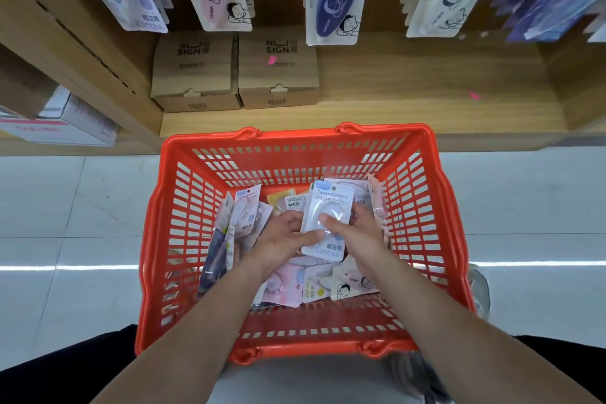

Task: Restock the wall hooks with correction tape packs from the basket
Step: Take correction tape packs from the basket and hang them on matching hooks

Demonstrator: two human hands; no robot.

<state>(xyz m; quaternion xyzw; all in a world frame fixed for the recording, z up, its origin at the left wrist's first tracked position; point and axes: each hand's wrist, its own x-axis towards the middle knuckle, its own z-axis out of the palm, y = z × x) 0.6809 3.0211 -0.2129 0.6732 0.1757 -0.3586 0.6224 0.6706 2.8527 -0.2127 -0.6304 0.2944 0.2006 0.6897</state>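
Head view: a red plastic basket (295, 138), rectangular w/ slotted lattice walls, is seen on pale glossy floor tiles (65, 207), in front of a wood-grain shelf (426, 85). A held correction tape pack (329, 207), a flat rectangular card w/ a clear domed blister, white & pale blue, is kept inside the basket over the loose packs (285, 282) piled there. Its long axis is run away from the person, w/ the hang-hole end pointed toward the shelf & the printed face up. It is gripped from both sides: L hand (285, 236) at the lower left edge, thumb laid on the face; R hand (357, 233) at the right edge, thumb pressed on the blister, other fingers hidden behind. Glossy hanging packs (331, 0) are shown on the wall above, long axes downward. Two kraft cardboard boxes (196, 72) are set side by side on the shelf.
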